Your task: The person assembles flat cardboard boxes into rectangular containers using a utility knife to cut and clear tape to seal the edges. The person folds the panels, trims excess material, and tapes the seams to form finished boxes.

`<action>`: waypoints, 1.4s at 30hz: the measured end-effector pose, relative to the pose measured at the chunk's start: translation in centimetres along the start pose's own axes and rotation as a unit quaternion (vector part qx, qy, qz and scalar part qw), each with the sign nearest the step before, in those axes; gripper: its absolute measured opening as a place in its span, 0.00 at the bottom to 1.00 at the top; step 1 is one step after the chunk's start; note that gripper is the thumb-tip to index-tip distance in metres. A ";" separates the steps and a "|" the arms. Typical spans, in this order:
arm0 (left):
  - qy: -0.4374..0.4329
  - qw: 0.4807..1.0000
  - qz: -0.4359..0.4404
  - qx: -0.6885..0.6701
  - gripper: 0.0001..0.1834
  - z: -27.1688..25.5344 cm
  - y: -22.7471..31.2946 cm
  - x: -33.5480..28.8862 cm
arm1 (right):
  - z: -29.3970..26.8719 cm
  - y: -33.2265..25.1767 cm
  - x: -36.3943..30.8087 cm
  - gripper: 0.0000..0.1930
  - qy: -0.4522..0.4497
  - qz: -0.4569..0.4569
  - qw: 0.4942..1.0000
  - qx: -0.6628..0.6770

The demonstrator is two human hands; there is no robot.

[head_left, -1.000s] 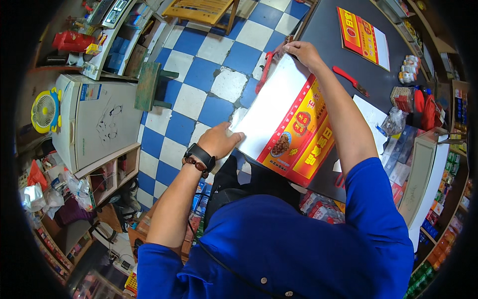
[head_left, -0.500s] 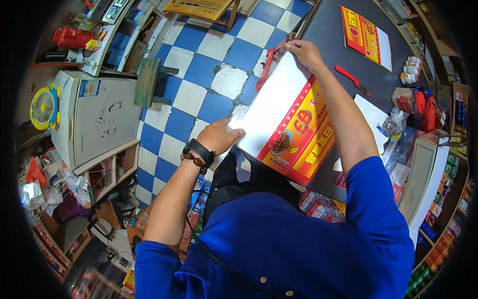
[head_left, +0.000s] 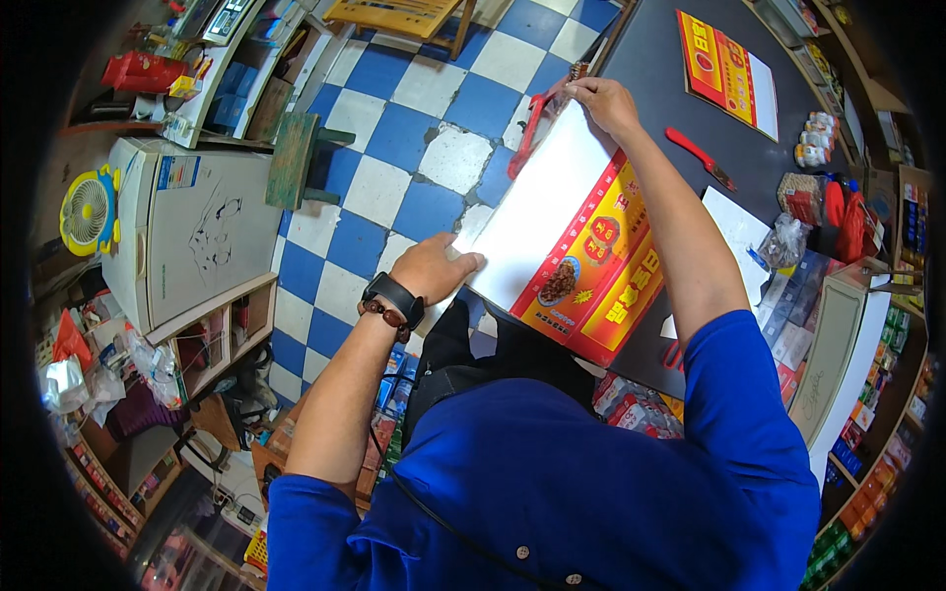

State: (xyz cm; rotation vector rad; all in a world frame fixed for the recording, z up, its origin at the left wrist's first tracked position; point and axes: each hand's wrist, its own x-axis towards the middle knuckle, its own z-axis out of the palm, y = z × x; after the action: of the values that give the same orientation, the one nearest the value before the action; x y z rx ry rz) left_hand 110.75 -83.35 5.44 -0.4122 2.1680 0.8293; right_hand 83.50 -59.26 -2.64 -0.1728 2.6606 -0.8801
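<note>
A printed cardboard sheet [head_left: 537, 217], white on one part and red and yellow with food pictures on the other, lies tilted across the near left edge of the dark table [head_left: 680, 187]. My left hand [head_left: 432, 271] grips its near left edge, thumb on top and the other fingers partly hidden. At the far corner, my right hand [head_left: 603, 106] pinches the sheet between thumb and fingers. Just beyond its far left edge is a red handle-like object [head_left: 532, 133], partly covered. A red-handled knife or scraper [head_left: 698, 158] rests on the table, right of my right forearm.
Another red and yellow printed card [head_left: 724, 74] lies at the table's far end. White card pieces [head_left: 734, 231], a clear plastic bag [head_left: 783, 241] and packed goods line the right. A green wooden stool [head_left: 294, 163] and a white fridge [head_left: 202, 231] stand left on the checkered floor.
</note>
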 end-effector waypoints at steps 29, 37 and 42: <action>-0.026 1.000 0.002 0.012 0.44 -0.5 0.7 0.5 | -0.3 0.5 0.2 0.15 0.012 -0.033 0.999 -0.011; -0.021 1.000 0.002 0.011 0.45 -0.4 0.4 1.0 | -0.1 -0.1 -0.4 0.14 0.032 -0.050 0.996 -0.061; -0.016 1.000 0.007 0.016 0.46 -0.7 0.8 1.2 | -0.1 -0.3 -0.6 0.13 0.041 -0.067 0.993 -0.091</action>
State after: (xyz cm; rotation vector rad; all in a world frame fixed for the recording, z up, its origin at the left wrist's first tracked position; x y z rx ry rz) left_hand 109.17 -83.25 5.23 -0.3652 2.1537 0.8016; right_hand 84.03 -59.34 -2.23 -0.3714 2.8329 -0.6970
